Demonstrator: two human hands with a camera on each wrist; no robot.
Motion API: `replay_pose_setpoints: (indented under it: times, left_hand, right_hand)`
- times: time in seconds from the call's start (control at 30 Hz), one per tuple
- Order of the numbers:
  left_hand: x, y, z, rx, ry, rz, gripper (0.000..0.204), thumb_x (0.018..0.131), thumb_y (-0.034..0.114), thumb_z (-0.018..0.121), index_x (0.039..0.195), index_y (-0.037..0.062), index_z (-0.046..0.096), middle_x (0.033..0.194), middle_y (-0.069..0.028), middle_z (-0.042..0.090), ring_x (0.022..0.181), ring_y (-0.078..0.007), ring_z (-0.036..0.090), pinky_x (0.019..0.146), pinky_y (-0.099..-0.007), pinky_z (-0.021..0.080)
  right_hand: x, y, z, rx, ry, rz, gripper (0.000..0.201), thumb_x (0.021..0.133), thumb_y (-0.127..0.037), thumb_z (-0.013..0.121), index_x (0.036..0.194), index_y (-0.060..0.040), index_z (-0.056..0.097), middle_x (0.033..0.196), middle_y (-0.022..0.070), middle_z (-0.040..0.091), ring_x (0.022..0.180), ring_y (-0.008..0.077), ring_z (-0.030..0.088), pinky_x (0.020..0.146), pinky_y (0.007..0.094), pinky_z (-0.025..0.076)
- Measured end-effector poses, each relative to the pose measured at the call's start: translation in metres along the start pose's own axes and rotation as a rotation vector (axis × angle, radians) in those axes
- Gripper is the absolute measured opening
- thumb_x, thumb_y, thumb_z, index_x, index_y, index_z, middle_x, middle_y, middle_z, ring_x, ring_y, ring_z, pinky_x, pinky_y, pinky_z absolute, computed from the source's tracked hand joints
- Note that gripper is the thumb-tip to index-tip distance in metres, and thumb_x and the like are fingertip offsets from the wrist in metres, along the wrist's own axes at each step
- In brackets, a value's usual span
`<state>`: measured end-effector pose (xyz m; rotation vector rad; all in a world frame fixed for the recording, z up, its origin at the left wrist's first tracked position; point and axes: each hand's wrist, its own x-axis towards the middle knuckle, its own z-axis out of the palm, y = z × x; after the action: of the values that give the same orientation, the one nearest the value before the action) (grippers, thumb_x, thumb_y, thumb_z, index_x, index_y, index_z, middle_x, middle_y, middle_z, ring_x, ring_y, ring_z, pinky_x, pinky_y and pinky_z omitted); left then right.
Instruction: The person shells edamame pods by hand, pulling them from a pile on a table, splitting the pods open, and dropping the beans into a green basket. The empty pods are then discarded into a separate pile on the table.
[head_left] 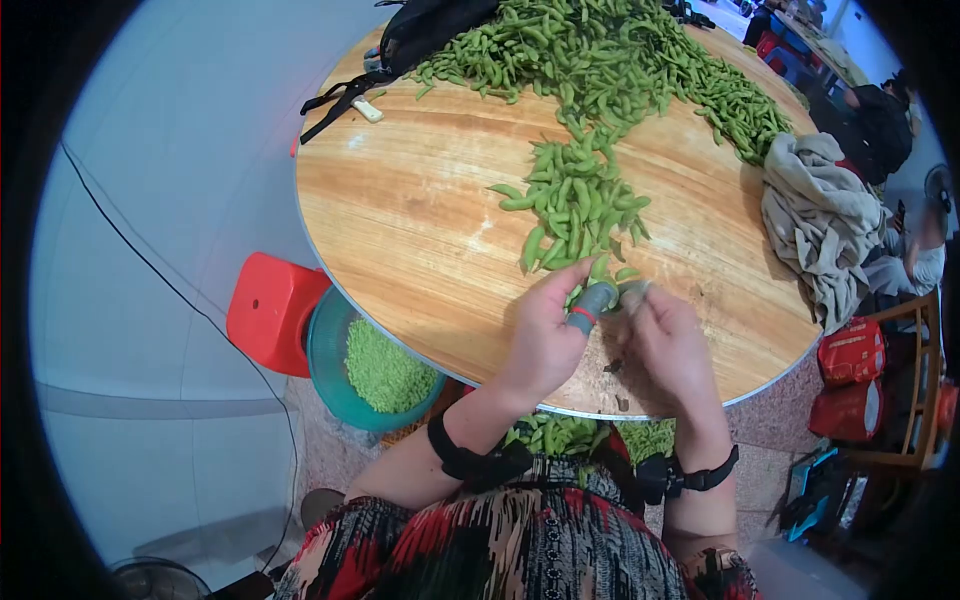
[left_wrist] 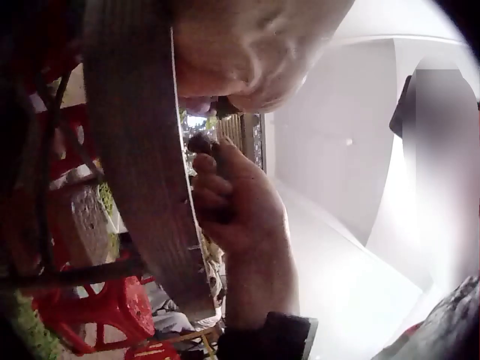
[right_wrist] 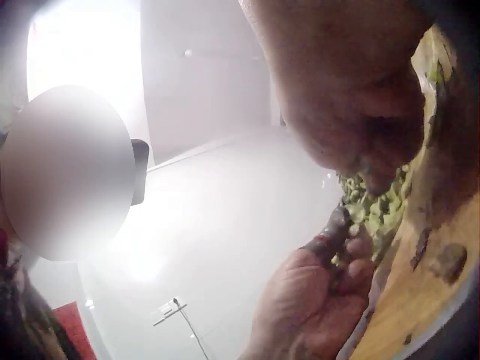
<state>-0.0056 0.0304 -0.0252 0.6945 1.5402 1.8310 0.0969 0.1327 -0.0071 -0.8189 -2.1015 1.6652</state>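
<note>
Over the near edge of the round wooden table (head_left: 420, 200), both hands meet in front of a heap of green soybean pods (head_left: 580, 200). My left hand (head_left: 550, 335) pinches a soybean pod (head_left: 600, 268) between its fingers and a thumb in a grey cover (head_left: 592, 305) with a red band. Close beside it, my right hand (head_left: 668, 340) has curled fingers, its grey-covered thumb tip at the pods. Its grip is partly hidden there. The left wrist view shows the right hand (left_wrist: 247, 199) bent inward; the right wrist view shows the left hand (right_wrist: 311, 300) beside pods.
Below the table's left edge stands a teal basin (head_left: 325, 395) of shelled green beans (head_left: 390, 370), beside a red stool (head_left: 265, 310). More pods (head_left: 555, 432) lie at the lap. A black bag (head_left: 430, 35) and a grey cloth (head_left: 820, 215) rest on the table. A wooden chair (head_left: 925, 370) stands right.
</note>
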Motion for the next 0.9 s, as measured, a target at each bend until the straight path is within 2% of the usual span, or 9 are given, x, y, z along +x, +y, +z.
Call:
replay_pose_setpoints:
  times: [0.07, 0.1, 0.17, 0.23, 0.4, 0.6, 0.7, 0.77, 0.9]
  left_hand:
    - [0.003, -0.003, 0.002, 0.4, 0.083, 0.358, 0.045, 0.079, -0.003, 0.059, 0.123, 0.0015, 0.049, 0.091, -0.0019, 0.059, 0.079, -0.0133, 0.055, 0.07, -0.0284, 0.047]
    - [0.001, 0.002, 0.005, 0.397, 0.081, 0.359, 0.045, 0.079, -0.003, 0.059, 0.123, 0.0015, 0.049, 0.091, -0.0019, 0.059, 0.079, -0.0133, 0.055, 0.07, -0.0284, 0.047]
    - [-0.007, 0.016, 0.009, 0.634, 0.048, 0.307, 0.057, 0.075, -0.004, 0.061, 0.129, 0.003, 0.043, 0.087, -0.009, 0.059, 0.076, -0.019, 0.057, 0.07, -0.0297, 0.047]
    - [-0.009, 0.011, 0.009, 0.652, 0.012, 0.333, 0.06, 0.074, -0.004, 0.061, 0.13, 0.0042, 0.041, 0.086, -0.0121, 0.058, 0.075, -0.0228, 0.057, 0.07, -0.0306, 0.047]
    - [-0.01, 0.01, 0.006, 0.525, -0.118, 0.304, 0.064, 0.073, -0.004, 0.061, 0.132, 0.0051, 0.038, 0.087, -0.0154, 0.057, 0.075, -0.0311, 0.058, 0.069, -0.0324, 0.047]
    - [-0.01, 0.004, 0.011, 0.706, -0.108, 0.476, 0.064, 0.073, -0.002, 0.064, 0.132, 0.0049, 0.04, 0.088, -0.0136, 0.059, 0.075, -0.0195, 0.059, 0.07, -0.0299, 0.047]
    - [-0.007, 0.006, 0.003, 0.535, -0.182, 0.319, 0.06, 0.076, 0.002, 0.066, 0.131, 0.0041, 0.042, 0.083, -0.0066, 0.058, 0.076, -0.0124, 0.057, 0.07, -0.0272, 0.047]
    - [-0.003, 0.008, -0.004, 0.366, -0.363, 0.177, 0.057, 0.078, 0.004, 0.065, 0.131, 0.0055, 0.043, 0.081, 0.0014, 0.053, 0.076, -0.0094, 0.054, 0.069, -0.0235, 0.046]
    - [0.004, 0.01, -0.012, 0.142, -0.427, 0.098, 0.054, 0.079, 0.004, 0.065, 0.13, 0.0081, 0.046, 0.081, 0.0049, 0.049, 0.076, -0.0074, 0.051, 0.067, -0.0201, 0.043]
  right_hand:
    - [0.005, -0.007, -0.011, -0.043, 0.09, 0.011, 0.025, 0.09, -0.02, 0.051, 0.078, 0.0017, 0.054, 0.056, 0.0046, 0.049, 0.051, 0.0116, 0.044, 0.049, 0.0287, 0.037]
    - [0.008, -0.011, -0.014, -0.088, 0.177, 0.024, 0.026, 0.09, -0.021, 0.052, 0.079, 0.0018, 0.054, 0.056, 0.0043, 0.049, 0.051, 0.0113, 0.043, 0.049, 0.0284, 0.037]
    - [0.012, -0.008, -0.01, -0.179, 0.136, -0.013, 0.025, 0.089, -0.021, 0.053, 0.078, 0.0018, 0.055, 0.056, 0.0038, 0.049, 0.051, 0.0107, 0.042, 0.049, 0.0277, 0.037]
    - [0.012, -0.006, -0.01, -0.271, 0.1, -0.055, 0.025, 0.089, -0.021, 0.054, 0.078, 0.0017, 0.055, 0.056, 0.0034, 0.049, 0.052, 0.01, 0.042, 0.049, 0.0271, 0.037]
    - [0.005, -0.01, -0.015, -0.013, -0.047, -0.06, 0.025, 0.087, -0.021, 0.058, 0.077, 0.002, 0.057, 0.06, 0.0039, 0.053, 0.057, 0.0081, 0.044, 0.052, 0.0268, 0.039]
    - [-0.001, -0.017, -0.021, -0.255, -0.117, -0.06, 0.019, 0.087, -0.017, 0.057, 0.086, 0.0022, 0.059, 0.072, 0.0027, 0.061, 0.064, 0.0085, 0.05, 0.058, 0.026, 0.043]
    - [-0.002, 0.001, -0.023, 0.035, -0.183, -0.077, 0.018, 0.088, -0.016, 0.056, 0.088, 0.0014, 0.057, 0.072, 0.0, 0.058, 0.063, 0.0079, 0.049, 0.057, 0.0247, 0.042]
    - [-0.005, 0.001, -0.029, 0.081, -0.237, -0.046, 0.016, 0.088, -0.016, 0.056, 0.088, 0.0006, 0.056, 0.071, -0.0009, 0.056, 0.062, 0.007, 0.048, 0.056, 0.0233, 0.041]
    - [-0.012, -0.009, -0.03, 0.256, -0.278, -0.021, 0.014, 0.088, -0.015, 0.056, 0.087, -0.0021, 0.053, 0.066, -0.003, 0.049, 0.059, 0.0044, 0.044, 0.053, 0.02, 0.038]
